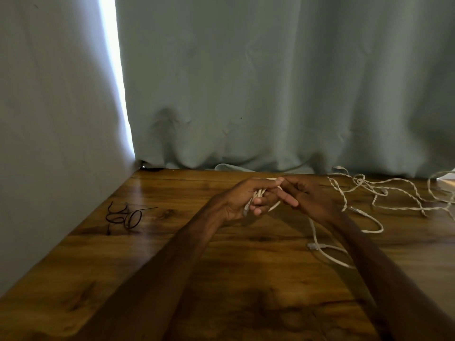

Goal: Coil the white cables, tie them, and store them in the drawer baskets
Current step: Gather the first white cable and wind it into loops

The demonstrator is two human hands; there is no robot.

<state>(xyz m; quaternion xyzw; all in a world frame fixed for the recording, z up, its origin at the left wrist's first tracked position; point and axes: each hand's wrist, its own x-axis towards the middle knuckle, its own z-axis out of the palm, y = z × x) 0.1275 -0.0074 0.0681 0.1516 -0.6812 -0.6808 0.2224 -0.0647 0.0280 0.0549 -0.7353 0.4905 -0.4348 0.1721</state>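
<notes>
White cable tail (327, 252) laid on table (221, 279), near right. White coil (261, 193) held mid-table in left hand (242, 200), grip curled round, long axis slanted near-left to far-right; strand pinched by right hand (310, 196) grip. Twisted cables (394, 193) sprawled far right.

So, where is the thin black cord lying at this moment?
In the head view the black cord lies looped on the wooden table, at its left edge by the grey curtain, well apart from the left hand, which grips the white cable.
</notes>
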